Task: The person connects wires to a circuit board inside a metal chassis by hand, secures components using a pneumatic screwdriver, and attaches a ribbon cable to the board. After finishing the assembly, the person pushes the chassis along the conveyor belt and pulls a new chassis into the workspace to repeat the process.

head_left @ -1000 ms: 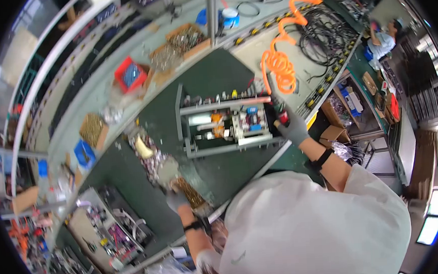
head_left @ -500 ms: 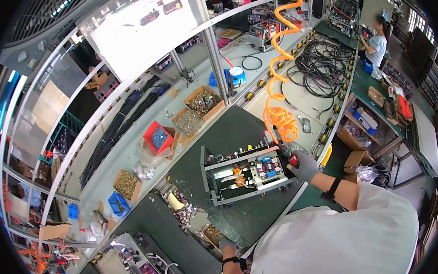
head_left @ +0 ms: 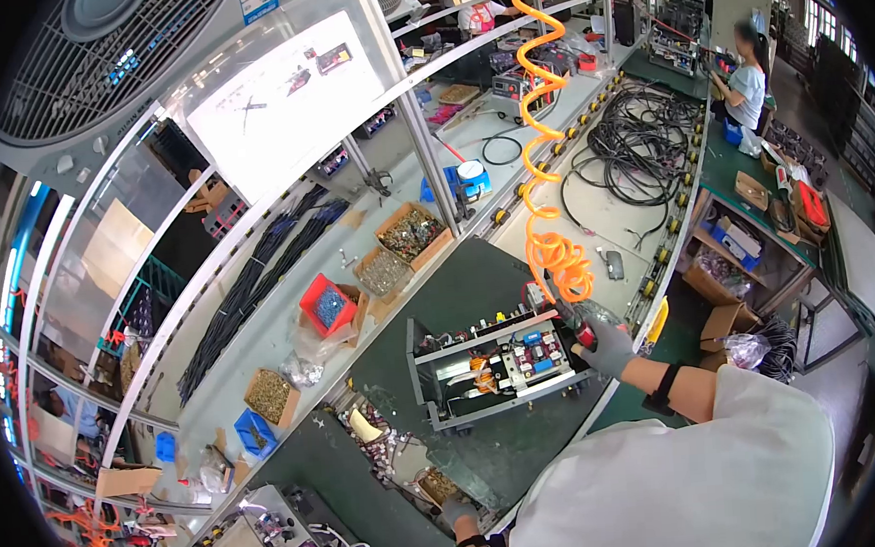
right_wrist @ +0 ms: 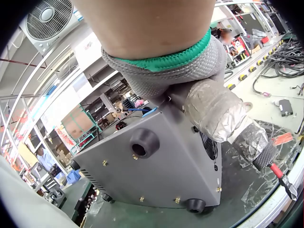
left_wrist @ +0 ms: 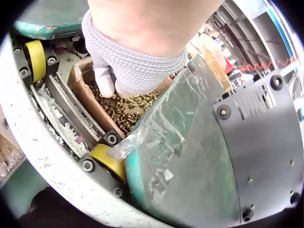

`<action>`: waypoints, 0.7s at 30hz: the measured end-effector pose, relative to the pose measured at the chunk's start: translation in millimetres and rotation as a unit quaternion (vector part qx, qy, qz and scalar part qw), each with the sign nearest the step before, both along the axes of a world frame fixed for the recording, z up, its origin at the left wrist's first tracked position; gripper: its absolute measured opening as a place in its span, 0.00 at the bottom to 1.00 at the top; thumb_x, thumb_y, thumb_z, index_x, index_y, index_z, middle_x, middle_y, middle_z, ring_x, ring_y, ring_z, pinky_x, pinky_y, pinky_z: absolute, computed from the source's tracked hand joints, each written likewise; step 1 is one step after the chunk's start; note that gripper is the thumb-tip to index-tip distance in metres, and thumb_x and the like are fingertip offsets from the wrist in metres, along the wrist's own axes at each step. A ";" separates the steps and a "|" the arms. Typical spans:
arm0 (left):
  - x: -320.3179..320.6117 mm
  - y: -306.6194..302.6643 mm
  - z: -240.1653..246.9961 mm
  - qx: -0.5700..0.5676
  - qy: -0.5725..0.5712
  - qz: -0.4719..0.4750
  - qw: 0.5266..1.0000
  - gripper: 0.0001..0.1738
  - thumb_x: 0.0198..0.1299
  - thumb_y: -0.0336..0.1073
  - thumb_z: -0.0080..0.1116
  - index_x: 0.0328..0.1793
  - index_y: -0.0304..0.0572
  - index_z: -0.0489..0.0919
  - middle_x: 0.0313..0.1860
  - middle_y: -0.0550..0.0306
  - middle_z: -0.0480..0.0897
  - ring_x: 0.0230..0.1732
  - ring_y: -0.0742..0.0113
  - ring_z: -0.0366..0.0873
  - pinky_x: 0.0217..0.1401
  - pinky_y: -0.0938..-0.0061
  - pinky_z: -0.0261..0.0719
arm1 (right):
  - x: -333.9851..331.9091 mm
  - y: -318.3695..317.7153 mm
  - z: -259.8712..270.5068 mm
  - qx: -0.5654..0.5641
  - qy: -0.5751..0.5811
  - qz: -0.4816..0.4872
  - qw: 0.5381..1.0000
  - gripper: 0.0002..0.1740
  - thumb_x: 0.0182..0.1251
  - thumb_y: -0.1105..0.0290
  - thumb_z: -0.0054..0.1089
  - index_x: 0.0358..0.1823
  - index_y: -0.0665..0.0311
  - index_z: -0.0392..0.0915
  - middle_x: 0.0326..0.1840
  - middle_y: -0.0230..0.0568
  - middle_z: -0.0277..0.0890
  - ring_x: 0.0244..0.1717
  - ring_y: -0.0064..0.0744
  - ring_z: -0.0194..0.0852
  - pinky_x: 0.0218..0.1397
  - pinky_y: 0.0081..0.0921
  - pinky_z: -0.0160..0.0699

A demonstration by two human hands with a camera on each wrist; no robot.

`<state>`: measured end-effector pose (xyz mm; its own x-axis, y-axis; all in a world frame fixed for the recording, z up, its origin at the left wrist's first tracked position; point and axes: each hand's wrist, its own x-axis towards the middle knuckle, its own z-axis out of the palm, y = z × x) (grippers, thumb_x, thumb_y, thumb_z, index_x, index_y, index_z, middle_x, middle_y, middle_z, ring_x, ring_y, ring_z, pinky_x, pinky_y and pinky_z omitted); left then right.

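My gloved left hand (head_left: 460, 514) reaches down into a small cardboard box (left_wrist: 89, 102) of brass screws (left_wrist: 124, 111). In the left wrist view its pale fingertips (left_wrist: 105, 86) touch the heap, and nothing shows between them. My gloved right hand (head_left: 613, 351) grips a powered screwdriver (right_wrist: 213, 111) wrapped in silver tape, its red-collared bit (right_wrist: 284, 182) pointing down and away. That hand is beside the end of a grey metal machine case (right_wrist: 142, 173). The case is open on its upper side in the head view, showing circuit parts (head_left: 533, 358) and orange windings (head_left: 482, 374).
An orange coiled hose (head_left: 562, 269) hangs over the bench by the right hand. A red bin (head_left: 327, 307), a blue bin (head_left: 255, 435) and boxes of hardware line the shelf. A second case (head_left: 299, 543) stands at lower left. Black cables (head_left: 640, 141) lie beyond; another person (head_left: 745, 89) works there.
The head view has swung up and left, so the bench shifts down and right in it. My left hand stays at the screw box, and my right hand keeps holding the screwdriver beside the case.
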<state>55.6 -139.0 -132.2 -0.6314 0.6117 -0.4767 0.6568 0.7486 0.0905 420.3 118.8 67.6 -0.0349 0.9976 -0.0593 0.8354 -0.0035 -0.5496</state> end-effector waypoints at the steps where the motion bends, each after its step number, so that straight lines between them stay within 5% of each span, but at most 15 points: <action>1: 1.6 -0.6 -4.2 -0.004 0.016 -0.016 1.000 0.15 0.57 0.37 0.52 0.48 0.39 0.77 0.41 0.44 0.81 0.51 0.50 0.76 0.49 0.61 0.75 | 0.3 -0.2 1.4 0.001 0.010 -0.001 1.000 0.29 0.52 0.56 0.63 0.54 0.58 0.66 0.41 0.48 0.77 0.44 0.51 0.76 0.46 0.40 0.74; 6: -12.1 2.1 -59.2 -0.043 -0.031 -0.087 0.995 0.20 0.59 0.44 0.49 0.52 0.41 0.77 0.50 0.44 0.79 0.54 0.48 0.75 0.52 0.60 0.75 | 0.9 -0.3 6.0 -0.016 0.018 -0.004 1.000 0.31 0.52 0.55 0.63 0.55 0.59 0.65 0.42 0.49 0.77 0.44 0.51 0.76 0.46 0.39 0.74; 12: -22.9 2.6 -45.4 -0.068 -0.125 -0.164 0.976 0.21 0.58 0.47 0.49 0.52 0.43 0.78 0.54 0.44 0.78 0.56 0.45 0.74 0.51 0.59 0.75 | 2.7 -1.8 0.2 -0.007 0.025 -0.008 1.000 0.30 0.53 0.54 0.63 0.55 0.59 0.66 0.41 0.48 0.77 0.44 0.51 0.76 0.45 0.39 0.74; 14: -11.9 -5.6 -32.9 0.078 -0.107 -0.089 0.987 0.16 0.56 0.39 0.51 0.47 0.39 0.78 0.48 0.40 0.80 0.50 0.43 0.76 0.49 0.60 0.74 | 3.2 -1.9 2.7 -0.016 0.031 -0.006 0.999 0.31 0.53 0.54 0.63 0.55 0.59 0.66 0.41 0.48 0.77 0.43 0.51 0.76 0.45 0.40 0.74; 15: -9.1 -6.7 -27.4 0.077 -0.105 -0.089 0.987 0.16 0.56 0.39 0.51 0.47 0.39 0.78 0.48 0.40 0.80 0.50 0.43 0.76 0.49 0.60 0.74 | 3.2 -1.6 3.5 -0.024 0.037 -0.005 0.999 0.31 0.53 0.54 0.63 0.56 0.59 0.66 0.40 0.48 0.77 0.43 0.51 0.76 0.45 0.40 0.74; 17: -4.7 -10.3 -17.2 0.086 -0.074 0.071 0.991 0.15 0.55 0.38 0.54 0.46 0.37 0.77 0.44 0.39 0.81 0.48 0.42 0.77 0.48 0.61 0.74 | 2.8 -1.3 3.5 -0.026 0.038 -0.008 0.999 0.31 0.53 0.54 0.63 0.56 0.59 0.66 0.40 0.48 0.78 0.42 0.51 0.77 0.44 0.40 0.75; 21: 5.4 -6.7 6.9 0.131 -0.148 0.124 0.972 0.17 0.54 0.38 0.55 0.48 0.38 0.77 0.43 0.39 0.81 0.49 0.42 0.77 0.48 0.63 0.74 | 4.4 -0.8 4.2 -0.038 0.039 -0.007 0.999 0.31 0.53 0.53 0.64 0.55 0.59 0.66 0.39 0.49 0.78 0.42 0.51 0.77 0.44 0.40 0.75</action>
